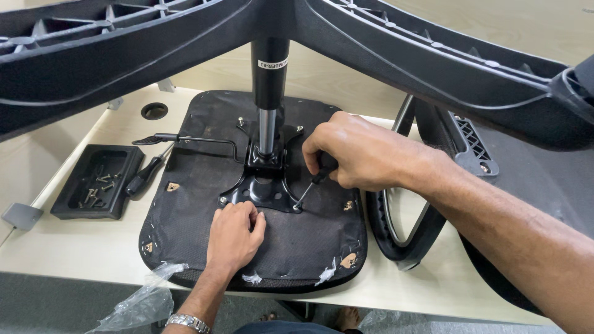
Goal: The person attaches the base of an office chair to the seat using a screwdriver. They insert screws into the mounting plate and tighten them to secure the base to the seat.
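Note:
An upturned black chair seat (297, 247) lies on a pale table. A black metal mounting plate (263, 188) with a gas-lift column (270, 80) stands bolted at its middle. My right hand (359, 151) is shut on a black-handled screwdriver (312, 182), whose tip meets a screw at the plate's front right corner. My left hand (234, 232) rests on the seat's underside just in front of the plate, fingers curled near the front left screw. The chair's star base (433, 55) spreads across the top of the view.
A black tray (68, 198) with several screws sits at the left. Beside it lies a second screwdriver (145, 176). A black armrest frame (396, 241) lies right of the seat. Clear plastic wrap (139, 306) hangs off the table's front edge (62, 272).

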